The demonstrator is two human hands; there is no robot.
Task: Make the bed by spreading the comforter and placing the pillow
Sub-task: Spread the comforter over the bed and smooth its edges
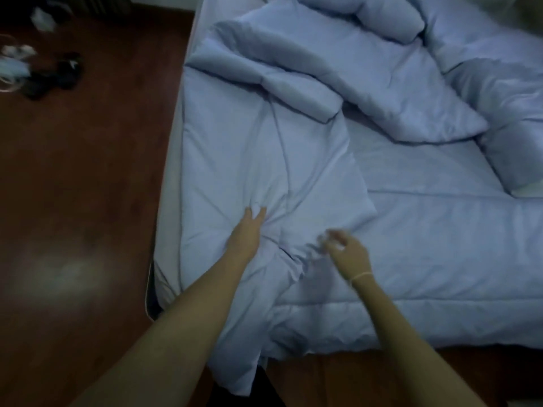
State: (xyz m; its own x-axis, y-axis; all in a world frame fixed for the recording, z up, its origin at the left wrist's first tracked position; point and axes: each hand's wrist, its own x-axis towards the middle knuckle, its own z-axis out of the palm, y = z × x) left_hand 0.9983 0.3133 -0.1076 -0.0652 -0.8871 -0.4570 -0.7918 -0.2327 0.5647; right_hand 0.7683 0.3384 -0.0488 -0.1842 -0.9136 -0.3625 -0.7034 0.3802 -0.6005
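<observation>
You are looking down at a bed (173, 160) dressed in pale blue, which fills the right two thirds of the frame, its left edge running from top centre down to the lower middle. Dark reddish wooden floor (88, 171) takes up the left side, with a soft patch of reflected light at lower left and a blurred heap of dark and white items (38, 71) at upper left.

The pale blue quilted comforter (264, 160) lies crumpled, one long fold stretching from the lower centre up toward the top of the frame along the bed's left edge, the rest bunched in thick rolls across the upper right. A pale blue pillow (511, 142) sits at the right edge, partly tucked under the bunched fabric.

Your left hand (248, 233) pinches a gathered pucker of the comforter at mid-frame. Your right hand (343, 248) is blurred; fingers are curled over a bunched fold just beside it, but you cannot tell whether it actually holds it.
</observation>
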